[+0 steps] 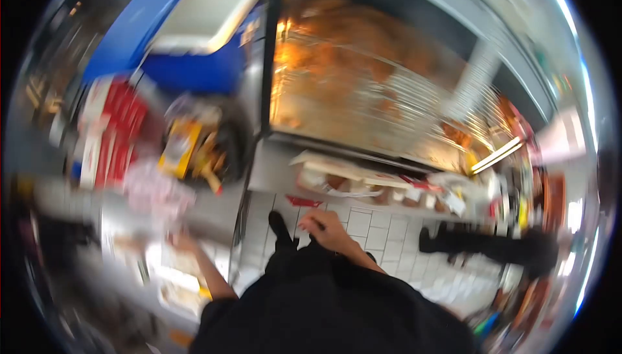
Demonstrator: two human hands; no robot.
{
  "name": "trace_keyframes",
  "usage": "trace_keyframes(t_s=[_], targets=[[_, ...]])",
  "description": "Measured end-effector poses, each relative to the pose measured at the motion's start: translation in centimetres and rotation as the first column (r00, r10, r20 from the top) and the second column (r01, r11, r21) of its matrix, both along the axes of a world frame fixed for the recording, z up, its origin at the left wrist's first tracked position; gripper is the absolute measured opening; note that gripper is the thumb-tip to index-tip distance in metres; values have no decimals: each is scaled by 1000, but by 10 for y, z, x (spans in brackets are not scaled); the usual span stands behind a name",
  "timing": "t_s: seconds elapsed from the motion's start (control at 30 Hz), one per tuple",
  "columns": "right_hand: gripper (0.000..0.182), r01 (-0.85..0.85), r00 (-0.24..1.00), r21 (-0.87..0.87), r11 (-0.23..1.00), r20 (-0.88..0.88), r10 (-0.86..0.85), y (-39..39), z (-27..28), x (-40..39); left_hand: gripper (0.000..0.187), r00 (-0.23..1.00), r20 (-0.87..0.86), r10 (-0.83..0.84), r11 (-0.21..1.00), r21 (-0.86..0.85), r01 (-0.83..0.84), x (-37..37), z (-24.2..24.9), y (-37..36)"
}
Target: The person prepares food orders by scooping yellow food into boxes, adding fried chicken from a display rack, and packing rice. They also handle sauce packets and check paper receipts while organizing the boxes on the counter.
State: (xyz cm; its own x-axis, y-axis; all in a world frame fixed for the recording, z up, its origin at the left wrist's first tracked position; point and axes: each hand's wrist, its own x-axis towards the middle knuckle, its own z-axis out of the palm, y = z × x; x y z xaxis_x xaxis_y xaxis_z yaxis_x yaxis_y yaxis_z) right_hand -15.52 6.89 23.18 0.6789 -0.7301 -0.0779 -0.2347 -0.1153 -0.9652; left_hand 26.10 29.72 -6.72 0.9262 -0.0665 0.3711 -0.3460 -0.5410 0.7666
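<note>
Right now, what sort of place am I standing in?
Probably a fast-food or takeaway kitchen: a large glass-fronted heated cabinet glows orange over browned food on wire racks, stacked red cartons sit beside it, and the floor is white tile.

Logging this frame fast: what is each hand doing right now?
Left hand: blurred at the counter; grip cannot be told.
Right hand: loosely curled, apparently holding nothing.

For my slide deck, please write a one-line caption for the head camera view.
Blurred head view: left hand reaches to a steel counter, right hand hangs over a tiled floor.
</note>
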Motion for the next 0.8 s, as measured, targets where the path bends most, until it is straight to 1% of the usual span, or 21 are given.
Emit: trace_keyframes(t_s=[0.03,0.07,0.1,0.13,0.17,0.2,0.23,0.27,0.33,0.37,0.4,0.43,0.47,0.5,0.53,0.57,0.6,0.63,0.7,0.77,0.8], targets=[[15,18,1000,-2,1000,4,-18,-1,3,7,36,967,-216,-139,804,-595,-17,-14,32,-13],[14,20,1000,-125,992,16,-18,-1,-6,11,39,924,-256,-283,436,-893,-114,-29,63,-11],[15,51,998,-71,996,44,-48,2,-12,17,39,966,-230,-115,775,-629,-57,-51,92,-23],[16,66,995,-7,998,72,-66,2,-15,24,38,964,-264,-37,797,-590,-131,-76,136,-42],[16,110,991,-26,994,84,-107,2,-15,32,37,935,-352,-33,861,-484,-152,-93,161,-52],[17,17,1000,-82,996,11,-16,2,-15,40,37,903,-429,-7,917,-363,-165,-107,180,-57],[17,-83,995,-131,988,-68,75,3,-16,50,37,881,-465,-91,886,-441,-141,-126,202,-69],[17,-56,997,-142,988,-52,49,6,-20,61,38,852,-495,-172,850,-512,-126,-144,219,-84],[18,-231,973,-108,967,-33,229,14,-31,84,39,876,-317,-365,856,-484,181,-167,215,-104],[18,-212,977,-117,970,-18,211,21,-35,96,41,859,-293,-420,872,-391,293,-185,227,-113],[18,-62,996,-319,946,37,78,28,-38,107,42,846,-275,-456,869,-342,357,-195,235,-122],[18,96,992,-497,862,114,-45,29,-40,114,43,832,-255,-492,860,-293,419,-206,243,-131],[18,119,990,-503,856,128,-62,25,-42,118,43,655,-415,-631,761,-496,418,-209,245,-140],[18,169,983,-468,868,143,-114,22,-40,121,43,420,-511,-750,653,-672,349,-210,246,-145],[17,215,975,-427,879,152,-164,22,-38,121,43,413,-507,-757,647,-669,366,-207,246,-149],[13,261,960,-393,882,204,-193,18,-38,118,45,314,-560,-767,642,-675,364,-204,245,-151],[13,267,958,-393,880,207,-199,13,-35,114,50,212,-608,-765,639,-678,364,-201,247,-154],[12,278,956,-420,864,210,-206,7,-32,110,50,172,-620,-766,636,-690,344,-198,250,-159],[10,282,955,-439,853,212,-207,5,-28,103,49,161,-618,-769,637,-725,260,-197,255,-170],[12,115,985,-475,872,168,-39,5,-25,99,49,180,-600,-779,625,-766,149,-198,267,-186],[12,113,985,-477,872,169,-35,2,-21,97,48,184,-593,-784,615,-782,99,-198,272,-193]])
